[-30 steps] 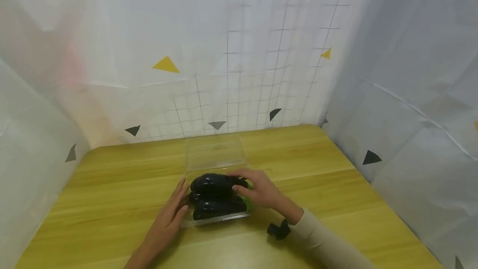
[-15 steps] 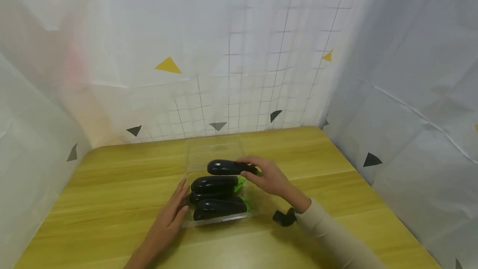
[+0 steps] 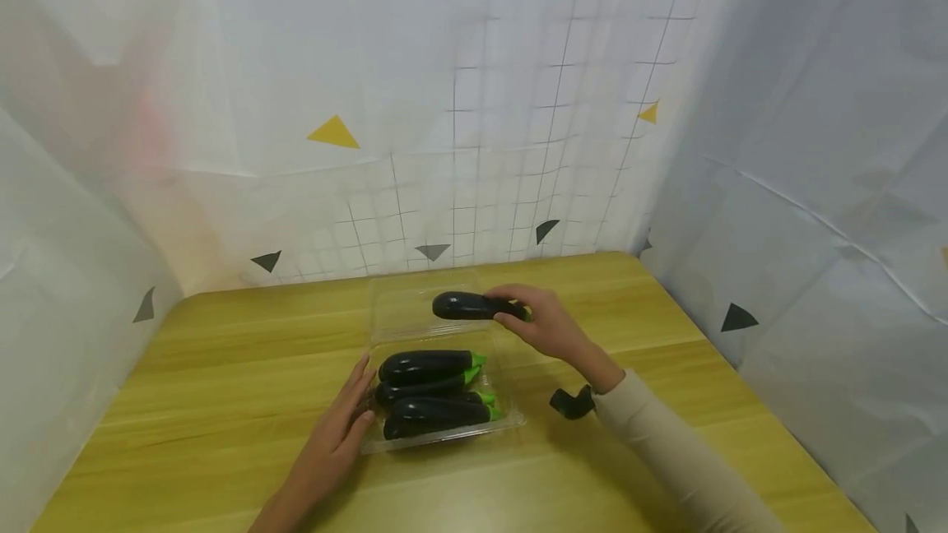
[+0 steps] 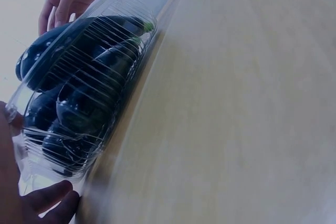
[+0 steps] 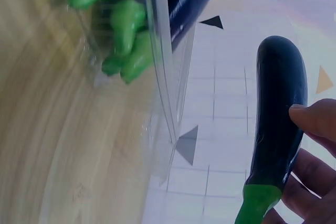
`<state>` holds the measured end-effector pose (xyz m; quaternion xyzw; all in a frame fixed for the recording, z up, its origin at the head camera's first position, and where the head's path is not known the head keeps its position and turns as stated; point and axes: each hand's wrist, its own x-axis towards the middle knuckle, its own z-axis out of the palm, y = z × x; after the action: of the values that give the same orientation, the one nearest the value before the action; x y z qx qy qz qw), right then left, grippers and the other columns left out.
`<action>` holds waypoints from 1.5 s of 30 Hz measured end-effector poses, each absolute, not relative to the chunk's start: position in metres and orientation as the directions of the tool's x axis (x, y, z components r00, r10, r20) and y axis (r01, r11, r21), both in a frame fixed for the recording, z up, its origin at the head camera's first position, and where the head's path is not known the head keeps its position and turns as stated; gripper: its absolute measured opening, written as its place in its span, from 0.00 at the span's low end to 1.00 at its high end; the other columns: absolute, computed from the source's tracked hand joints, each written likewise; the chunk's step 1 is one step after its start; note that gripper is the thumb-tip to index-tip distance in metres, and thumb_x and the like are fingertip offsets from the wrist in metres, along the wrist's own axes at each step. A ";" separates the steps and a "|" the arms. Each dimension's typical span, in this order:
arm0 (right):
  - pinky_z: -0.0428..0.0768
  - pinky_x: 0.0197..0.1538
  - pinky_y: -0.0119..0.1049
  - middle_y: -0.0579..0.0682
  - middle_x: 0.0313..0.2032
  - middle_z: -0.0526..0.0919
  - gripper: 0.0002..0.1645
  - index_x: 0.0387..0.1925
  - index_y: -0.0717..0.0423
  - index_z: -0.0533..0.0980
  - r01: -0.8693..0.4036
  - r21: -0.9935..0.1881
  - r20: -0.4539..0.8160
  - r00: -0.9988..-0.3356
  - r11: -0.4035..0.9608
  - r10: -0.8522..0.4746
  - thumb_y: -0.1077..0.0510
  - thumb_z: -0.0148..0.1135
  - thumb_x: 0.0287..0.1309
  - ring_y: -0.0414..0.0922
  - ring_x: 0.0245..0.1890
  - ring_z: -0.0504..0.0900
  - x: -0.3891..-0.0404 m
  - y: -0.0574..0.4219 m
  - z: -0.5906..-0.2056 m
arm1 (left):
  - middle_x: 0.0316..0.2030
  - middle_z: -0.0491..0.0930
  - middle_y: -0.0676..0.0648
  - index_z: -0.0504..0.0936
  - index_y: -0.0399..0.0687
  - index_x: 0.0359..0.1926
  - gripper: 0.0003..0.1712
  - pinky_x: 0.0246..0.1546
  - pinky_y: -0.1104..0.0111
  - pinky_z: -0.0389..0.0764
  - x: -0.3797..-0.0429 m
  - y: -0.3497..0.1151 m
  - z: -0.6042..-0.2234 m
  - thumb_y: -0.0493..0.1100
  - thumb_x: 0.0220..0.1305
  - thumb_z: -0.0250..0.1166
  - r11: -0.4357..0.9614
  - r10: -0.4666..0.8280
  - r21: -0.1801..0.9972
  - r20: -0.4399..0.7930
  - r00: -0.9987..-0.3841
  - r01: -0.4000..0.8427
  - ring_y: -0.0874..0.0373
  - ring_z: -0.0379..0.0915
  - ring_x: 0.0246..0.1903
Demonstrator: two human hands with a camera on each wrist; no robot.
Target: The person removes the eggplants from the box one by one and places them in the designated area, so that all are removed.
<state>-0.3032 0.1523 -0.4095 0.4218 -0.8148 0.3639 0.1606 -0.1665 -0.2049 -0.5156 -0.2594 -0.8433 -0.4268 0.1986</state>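
An eggplant (image 3: 462, 305) with a green stem end (image 5: 258, 200) is in my right hand (image 3: 546, 326), held in the air above and behind the clear plastic container (image 3: 513, 401). In the right wrist view, thumb and fingers pinch it around the stem half. Several other dark, glossy eggplants (image 3: 425, 364) lie stacked in the container, their green stems (image 3: 477, 359) pointing right. My left hand (image 3: 333, 434) rests with extended fingers against the container's left side. The left wrist view shows this hand's fingers (image 4: 50, 196) beside the ribbed plastic wall.
The container's clear lid (image 3: 392, 294) lies folded back behind it on the wood-grain table (image 3: 244, 377). White sheeting (image 3: 415, 89) with grid lines and triangles stands behind and on both sides. A small black object (image 3: 572, 403) is by the right sleeve (image 3: 674, 451).
My right hand has lifted one eggplant out of the container and moved it up, back and slightly right. My left hand has stayed at the container's left side.
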 end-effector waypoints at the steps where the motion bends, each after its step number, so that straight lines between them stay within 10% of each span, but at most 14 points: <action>1: 0.85 0.47 0.47 0.52 0.54 0.86 0.22 0.59 0.59 0.82 -0.802 -0.457 0.567 -0.595 0.383 -0.569 0.64 0.72 0.65 0.48 0.50 0.86 -0.305 0.153 -0.409 | 0.80 0.52 0.37 0.62 0.33 0.78 0.33 0.71 0.79 0.48 -0.167 -0.205 -0.516 0.29 0.75 0.56 0.499 0.268 0.616 0.559 -0.785 0.609 0.39 0.53 0.75; 19: 0.85 0.50 0.52 0.55 0.55 0.86 0.21 0.59 0.59 0.82 -0.747 -0.460 0.532 -0.665 0.480 -0.524 0.64 0.71 0.65 0.53 0.51 0.85 -0.339 0.169 -0.409 | 0.80 0.51 0.39 0.60 0.41 0.80 0.36 0.68 0.78 0.56 -0.165 -0.205 -0.513 0.27 0.74 0.56 0.469 0.272 0.633 0.560 -0.783 0.616 0.41 0.68 0.68; 45: 0.82 0.57 0.53 0.56 0.57 0.84 0.19 0.60 0.60 0.82 -0.610 -0.539 0.425 -0.792 0.581 -0.438 0.64 0.68 0.69 0.55 0.57 0.82 -0.392 0.192 -0.411 | 0.80 0.51 0.37 0.61 0.31 0.77 0.33 0.70 0.78 0.50 -0.165 -0.206 -0.513 0.28 0.75 0.56 0.496 0.271 0.632 0.539 -0.798 0.595 0.39 0.64 0.70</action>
<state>-0.3924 0.1923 -0.4114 0.2977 -0.8805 0.3476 0.1238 -0.1652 -0.2064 -0.5127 -0.2567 -0.8441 -0.4316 0.1878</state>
